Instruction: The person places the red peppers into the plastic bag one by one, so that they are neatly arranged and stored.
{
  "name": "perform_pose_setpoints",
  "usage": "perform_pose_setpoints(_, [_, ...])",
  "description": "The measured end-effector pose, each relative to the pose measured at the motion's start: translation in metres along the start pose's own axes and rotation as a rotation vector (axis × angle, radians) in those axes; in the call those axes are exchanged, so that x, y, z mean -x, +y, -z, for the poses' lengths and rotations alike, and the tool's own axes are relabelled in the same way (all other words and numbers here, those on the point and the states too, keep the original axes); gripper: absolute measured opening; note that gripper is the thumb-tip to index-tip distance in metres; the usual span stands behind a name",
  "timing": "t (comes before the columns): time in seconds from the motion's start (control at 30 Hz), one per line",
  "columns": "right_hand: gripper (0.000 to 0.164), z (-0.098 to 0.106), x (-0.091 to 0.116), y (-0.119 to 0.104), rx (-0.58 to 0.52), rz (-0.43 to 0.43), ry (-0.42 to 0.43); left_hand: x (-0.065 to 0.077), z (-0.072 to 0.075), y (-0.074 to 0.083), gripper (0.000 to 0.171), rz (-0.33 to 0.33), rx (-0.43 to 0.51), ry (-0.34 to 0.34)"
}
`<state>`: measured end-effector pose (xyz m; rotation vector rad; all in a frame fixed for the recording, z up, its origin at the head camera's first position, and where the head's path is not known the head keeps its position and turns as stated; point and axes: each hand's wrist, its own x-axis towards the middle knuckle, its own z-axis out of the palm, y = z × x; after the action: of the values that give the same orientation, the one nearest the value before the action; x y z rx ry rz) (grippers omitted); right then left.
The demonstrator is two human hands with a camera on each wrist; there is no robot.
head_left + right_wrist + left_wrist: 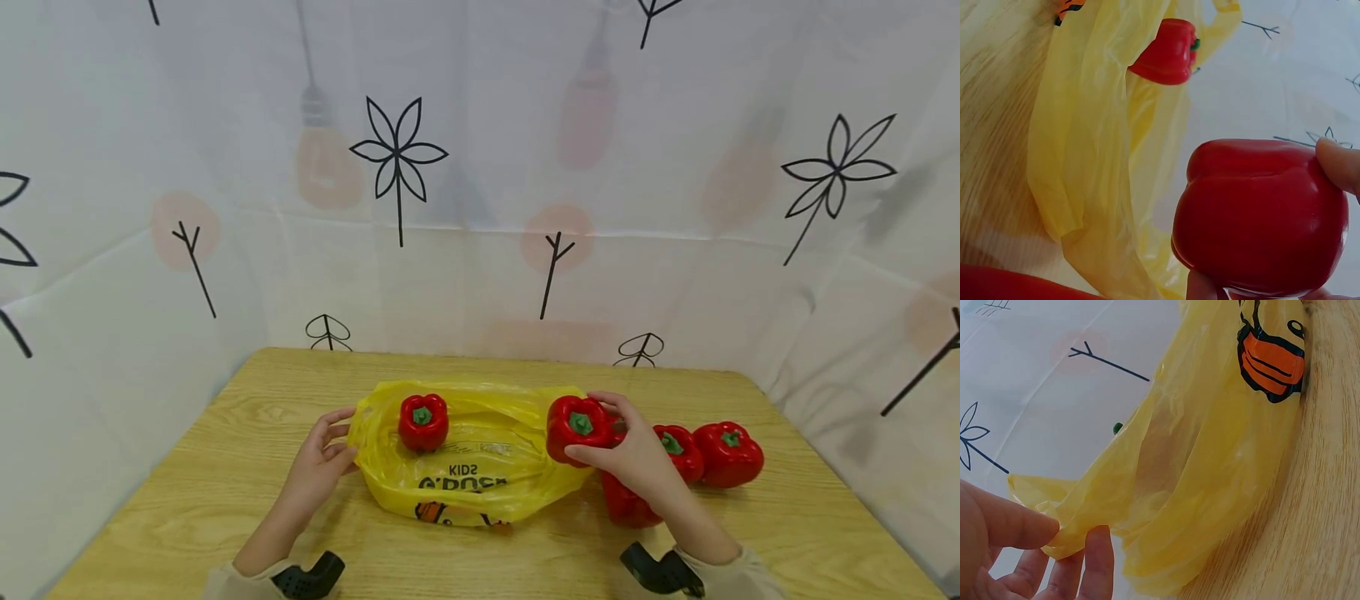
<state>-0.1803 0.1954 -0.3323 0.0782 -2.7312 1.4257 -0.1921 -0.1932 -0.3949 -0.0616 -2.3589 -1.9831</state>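
A yellow plastic bag [525,483] lies spread on the table with its mouth wide, dark lettering and an orange print on it. Inside, toward the left, sits a red bell pepper [423,429] with a green stem. My left hand [318,462] pinches the bag's left rim between thumb and fingers, as the left wrist view shows. At the right end of the bag, my right hand [637,450] grips another bell pepper [1260,215] by its sides, stem toward the head camera.
Several more red bell peppers [727,454] rest on the wooden table [225,467] to the right, partly behind my right hand and forearm. A white patterned cloth [480,283] hangs behind the table's far edge.
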Motion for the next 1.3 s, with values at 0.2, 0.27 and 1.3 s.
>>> perform_pose_setpoints(0.2, [0.081, -0.005, -0.005, -0.002, -0.009, 0.018, -0.006, 0.000, 0.000, -0.001, 0.047, -0.004, 0.003, -0.003])
perform_pose_setpoints(0.27, [0.081, -0.007, -0.007, -0.002, -0.011, 0.024, -0.012, 0.000, 0.000, -0.001, 0.047, -0.006, 0.007, -0.008])
perform_pose_setpoints(1.3, [0.076, -0.032, -0.041, -0.019, -0.024, 0.058, -0.074, 0.000, 0.000, -0.001, 0.047, 0.001, 0.014, -0.006])
